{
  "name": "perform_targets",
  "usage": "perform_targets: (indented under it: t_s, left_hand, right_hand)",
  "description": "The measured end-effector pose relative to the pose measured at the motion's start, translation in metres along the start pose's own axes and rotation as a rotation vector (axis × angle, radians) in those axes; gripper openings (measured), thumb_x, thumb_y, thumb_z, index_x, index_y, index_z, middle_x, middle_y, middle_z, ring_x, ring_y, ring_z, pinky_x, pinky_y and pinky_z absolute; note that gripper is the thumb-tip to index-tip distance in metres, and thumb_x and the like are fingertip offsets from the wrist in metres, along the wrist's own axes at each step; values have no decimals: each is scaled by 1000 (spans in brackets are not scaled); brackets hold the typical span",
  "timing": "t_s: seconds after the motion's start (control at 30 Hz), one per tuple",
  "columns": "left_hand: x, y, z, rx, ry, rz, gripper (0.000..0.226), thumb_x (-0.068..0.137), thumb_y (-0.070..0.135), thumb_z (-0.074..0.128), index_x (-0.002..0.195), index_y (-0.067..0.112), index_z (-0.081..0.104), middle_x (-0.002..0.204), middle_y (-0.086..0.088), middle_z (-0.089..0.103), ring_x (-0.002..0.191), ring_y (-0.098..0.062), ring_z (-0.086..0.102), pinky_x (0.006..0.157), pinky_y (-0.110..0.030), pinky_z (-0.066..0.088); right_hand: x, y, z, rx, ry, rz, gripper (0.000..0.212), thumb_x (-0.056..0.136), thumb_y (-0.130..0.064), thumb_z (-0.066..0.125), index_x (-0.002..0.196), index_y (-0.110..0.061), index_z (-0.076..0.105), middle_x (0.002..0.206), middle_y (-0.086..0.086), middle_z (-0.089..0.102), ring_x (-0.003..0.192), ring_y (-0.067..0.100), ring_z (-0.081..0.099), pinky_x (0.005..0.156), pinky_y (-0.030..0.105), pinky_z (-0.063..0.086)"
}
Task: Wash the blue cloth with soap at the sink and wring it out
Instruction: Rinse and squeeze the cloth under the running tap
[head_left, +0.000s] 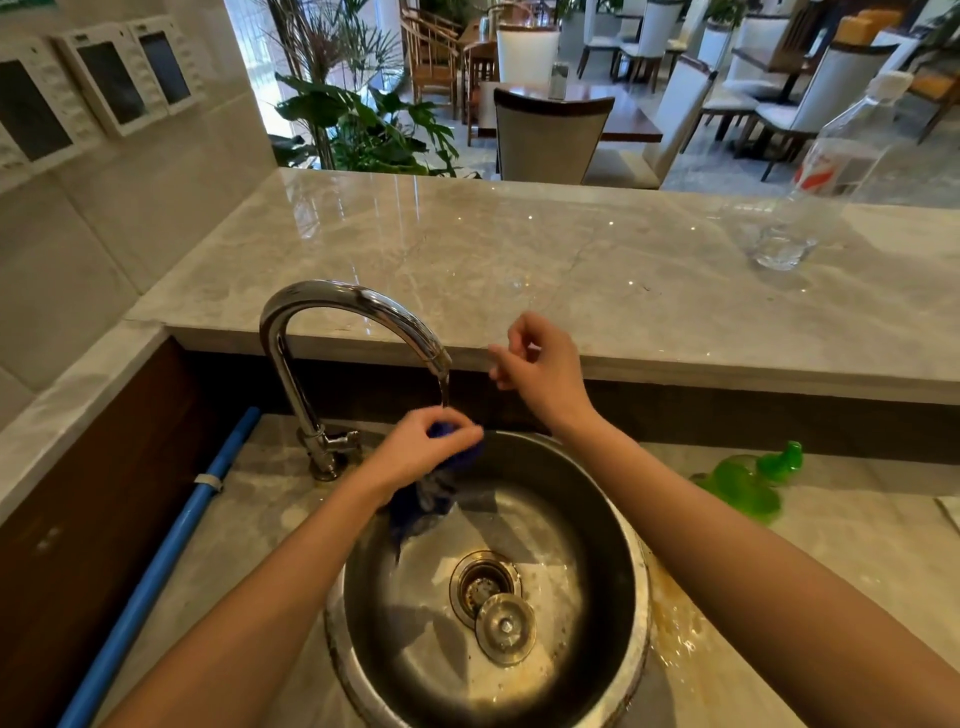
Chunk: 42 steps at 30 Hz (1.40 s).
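Observation:
My left hand (421, 447) grips the bunched blue cloth (423, 506) over the back left of the round steel sink (631, 561). The cloth hangs wet below my fist. A thin stream of water runs from the chrome tap (332, 306) and lands at my left hand's fingertips. My right hand (540, 366) hovers higher, just right of the spout, fingers loosely curled and holding nothing. A green soap bottle (748, 480) lies on the counter to the right of the sink.
The drain strainer (505, 629) sits loose beside the open drain (484, 584). A blue pipe (166, 561) runs along the left counter. A raised marble ledge (519, 249) behind the tap carries a clear bottle (826, 171). The counter right of the sink is wet.

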<state>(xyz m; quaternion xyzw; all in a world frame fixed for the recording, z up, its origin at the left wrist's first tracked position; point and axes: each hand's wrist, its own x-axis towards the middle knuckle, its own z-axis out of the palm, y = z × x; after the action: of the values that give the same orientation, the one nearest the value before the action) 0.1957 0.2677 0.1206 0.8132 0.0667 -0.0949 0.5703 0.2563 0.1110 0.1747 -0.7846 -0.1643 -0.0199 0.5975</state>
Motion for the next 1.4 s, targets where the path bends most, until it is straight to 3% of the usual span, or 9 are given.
perform_targets:
  t_s: [0.17, 0.3, 0.4, 0.6, 0.7, 0.83, 1.07, 1.27, 1.4]
  left_hand:
    - [2, -5, 10, -360, 212, -151, 18, 92, 24, 57, 105, 14, 65, 101, -5, 64, 94, -18, 59, 82, -29, 42]
    - [6, 15, 6, -671, 157, -158, 11, 94, 15, 52, 92, 12, 63, 75, -2, 58, 65, -10, 52, 62, -21, 43]
    - [6, 32, -2, -719, 44, -142, 7, 91, 11, 54, 94, 12, 61, 76, -1, 54, 66, -9, 51, 59, -20, 45]
    - [0, 32, -30, -532, -48, -131, 27, 86, 3, 59, 111, 14, 57, 106, -9, 58, 87, -16, 61, 69, -23, 54]
    - [2, 26, -38, -114, -125, -124, 46, 77, 25, 71, 120, 19, 55, 113, -10, 61, 98, -22, 64, 82, -33, 54]
    - [6, 25, -25, 316, -123, 6, 14, 86, 31, 64, 97, 23, 68, 92, -2, 68, 87, -16, 64, 83, -35, 50]
    - [14, 18, -11, -748, 180, -383, 20, 95, 26, 51, 105, 13, 61, 99, -11, 66, 86, -22, 63, 69, -34, 48]
    - [0, -12, -15, -1214, 319, -530, 34, 98, 32, 41, 121, 9, 54, 120, -16, 59, 90, -32, 58, 81, -45, 44]
    - [-12, -48, 1, -1336, 404, -689, 43, 93, 39, 46, 127, 13, 50, 110, -13, 59, 98, -29, 56, 88, -41, 44]
  right_hand:
    - [-9, 6, 10, 35, -215, 54, 9, 88, -11, 64, 91, -14, 56, 91, 9, 64, 86, 22, 67, 77, 33, 56]
    - [-37, 58, 20, 114, -618, 393, 61, 83, -22, 72, 136, -15, 43, 131, 6, 55, 117, 19, 57, 102, 41, 48]
    - [-49, 84, 26, 194, -734, 560, 59, 79, -25, 73, 133, -20, 49, 129, 5, 59, 119, 22, 58, 106, 48, 43]
    - [-35, 75, 6, 290, -530, 475, 29, 88, -17, 64, 116, -10, 61, 112, 14, 67, 105, 29, 64, 93, 41, 50]
    - [-27, 57, -3, 232, -433, 308, 7, 91, -12, 59, 97, -13, 63, 98, 7, 67, 92, 18, 66, 78, 25, 54]
    - [-19, 43, 7, 173, -408, 232, 6, 93, -13, 57, 91, -18, 60, 97, 7, 66, 89, 18, 65, 83, 32, 53]
    - [-50, 61, 37, 266, -517, 540, 74, 78, -5, 73, 139, -23, 35, 134, -5, 49, 120, 15, 51, 94, 31, 47]
    - [-42, 63, 50, 50, -286, 483, 57, 79, -5, 72, 126, -18, 43, 102, -3, 60, 90, 12, 63, 88, 34, 55]
    - [-32, 47, 48, -17, -361, 258, 58, 80, 1, 66, 127, -23, 42, 112, 5, 61, 92, 17, 67, 82, 35, 58]
